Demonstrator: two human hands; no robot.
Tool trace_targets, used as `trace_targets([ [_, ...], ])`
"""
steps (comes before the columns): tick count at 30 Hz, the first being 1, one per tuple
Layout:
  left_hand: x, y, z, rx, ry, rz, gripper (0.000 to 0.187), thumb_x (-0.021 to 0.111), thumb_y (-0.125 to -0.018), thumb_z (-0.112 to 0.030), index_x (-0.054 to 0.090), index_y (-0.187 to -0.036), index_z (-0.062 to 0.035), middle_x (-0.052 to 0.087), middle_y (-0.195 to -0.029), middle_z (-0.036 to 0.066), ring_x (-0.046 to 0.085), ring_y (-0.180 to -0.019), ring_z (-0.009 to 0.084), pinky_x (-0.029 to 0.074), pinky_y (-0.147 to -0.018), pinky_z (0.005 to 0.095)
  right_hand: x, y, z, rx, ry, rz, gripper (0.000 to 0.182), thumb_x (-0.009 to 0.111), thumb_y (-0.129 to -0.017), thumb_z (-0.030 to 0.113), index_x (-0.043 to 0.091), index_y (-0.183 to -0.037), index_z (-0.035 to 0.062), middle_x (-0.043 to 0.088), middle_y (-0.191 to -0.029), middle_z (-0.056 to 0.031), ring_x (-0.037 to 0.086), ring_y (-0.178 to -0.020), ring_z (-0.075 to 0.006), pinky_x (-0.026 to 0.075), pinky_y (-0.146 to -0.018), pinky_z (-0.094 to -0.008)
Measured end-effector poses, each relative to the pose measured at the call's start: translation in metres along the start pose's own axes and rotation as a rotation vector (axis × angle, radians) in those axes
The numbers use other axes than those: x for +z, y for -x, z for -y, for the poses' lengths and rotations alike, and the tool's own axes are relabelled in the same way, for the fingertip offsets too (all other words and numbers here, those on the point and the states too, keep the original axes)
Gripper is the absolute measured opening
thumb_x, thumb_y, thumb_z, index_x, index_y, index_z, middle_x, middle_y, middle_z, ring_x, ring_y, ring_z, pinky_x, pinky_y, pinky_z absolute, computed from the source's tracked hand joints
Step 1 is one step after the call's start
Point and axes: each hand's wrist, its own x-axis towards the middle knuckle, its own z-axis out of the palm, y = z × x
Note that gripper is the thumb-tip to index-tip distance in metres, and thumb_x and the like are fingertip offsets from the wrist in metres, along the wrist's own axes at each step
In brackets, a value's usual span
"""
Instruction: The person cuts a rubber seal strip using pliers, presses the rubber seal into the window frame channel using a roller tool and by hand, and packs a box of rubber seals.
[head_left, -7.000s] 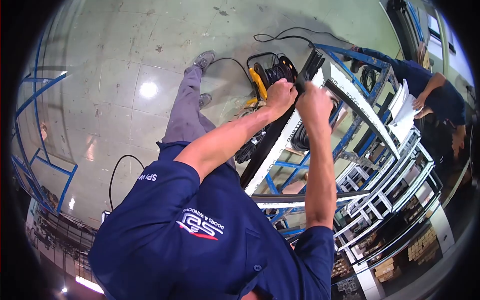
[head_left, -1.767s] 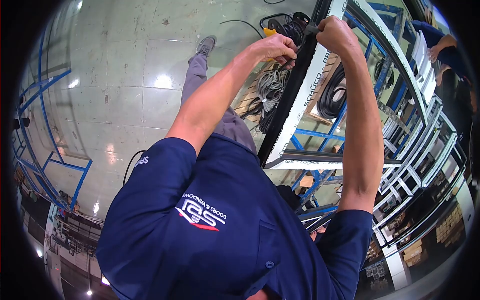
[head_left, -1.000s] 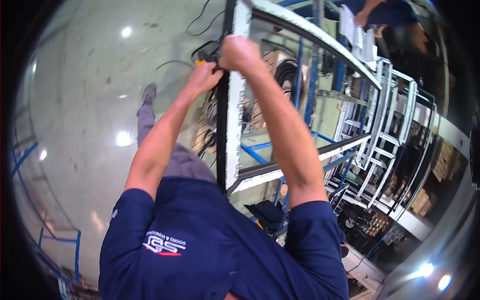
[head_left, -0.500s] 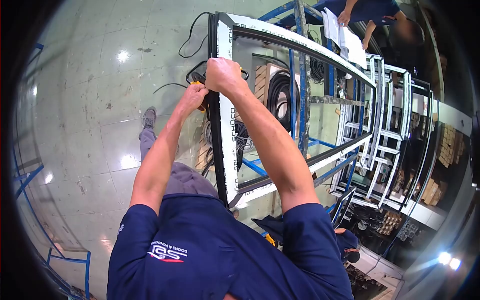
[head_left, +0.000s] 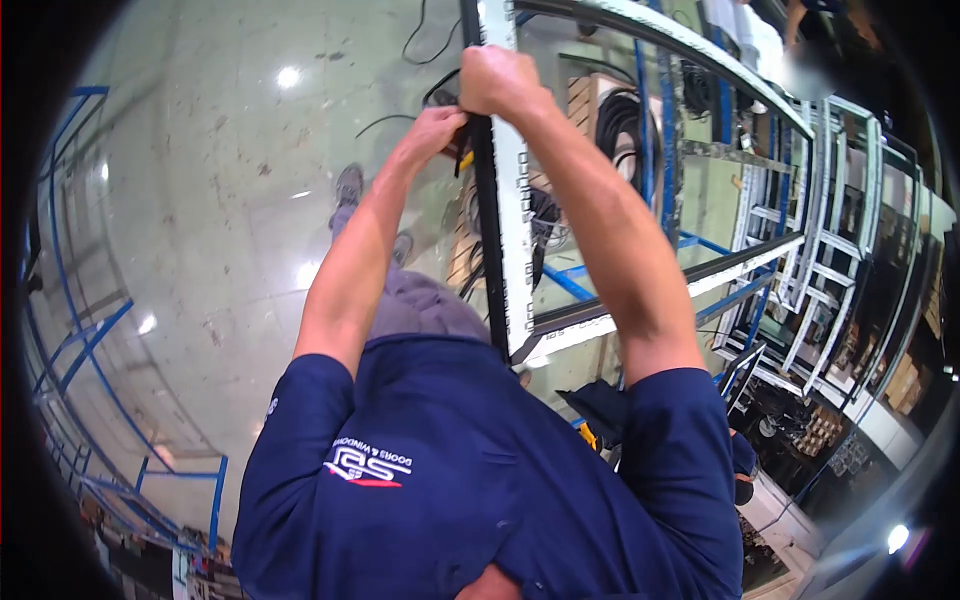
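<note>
Pale green, glossy tiled floor [head_left: 230, 170] spreads beneath a large rectangular frame [head_left: 515, 200] with printed white faces and black edges. Its near corner lies just beyond the navy shirt [head_left: 420, 450]; its long left side runs away to where the hands meet it.

Working well along this black edge calls for short, even pressure, I judge: the left fingertips guiding close beside the right hand, the push square to the profile so that nothing twists or slips.

Both arms reach forward, elbows slightly bent. The right hand [head_left: 497, 80] is curled closed on the frame's black edge, knuckles up; what it encloses is hidden. The left hand [head_left: 440, 130] sits close beside it at the outer side, fingers gathered; I cannot tell whether they pinch anything.

Farther off are a black coil [head_left: 620, 120], a blue metal stand [head_left: 645, 150] and white, ladder-like frames [head_left: 825, 240].
</note>
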Motion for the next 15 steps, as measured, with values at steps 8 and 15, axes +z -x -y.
trace_targets([
  [8,0.005,-0.010,0.005,0.130,-0.337,-0.067,0.027,0.052,-0.083,-0.017,0.062,-0.087,0.0077,0.066,-0.073,0.015,0.067,-0.060,0.0234,0.057,-0.052,0.0368,-0.001,-0.002,0.002,0.013,0.066,0.048,0.025,0.064,-0.074,0.015,0.074,-0.094,0.0025,0.072,-0.098,-0.0200,0.070,-0.096,-0.0354,0.056,-0.082,-0.0415],
  [15,0.019,-0.019,0.023,0.175,-0.704,-0.326,0.043,0.049,-0.082,-0.030,0.067,-0.101,0.0035,0.067,-0.107,0.028,0.063,-0.105,0.0431,0.049,-0.092,0.0509,0.006,-0.007,0.000,0.033,0.053,0.001,0.021,0.061,-0.074,0.009,0.073,-0.088,-0.0018,0.071,-0.095,-0.0242,0.070,-0.094,-0.0369,0.057,-0.078,-0.0433],
])
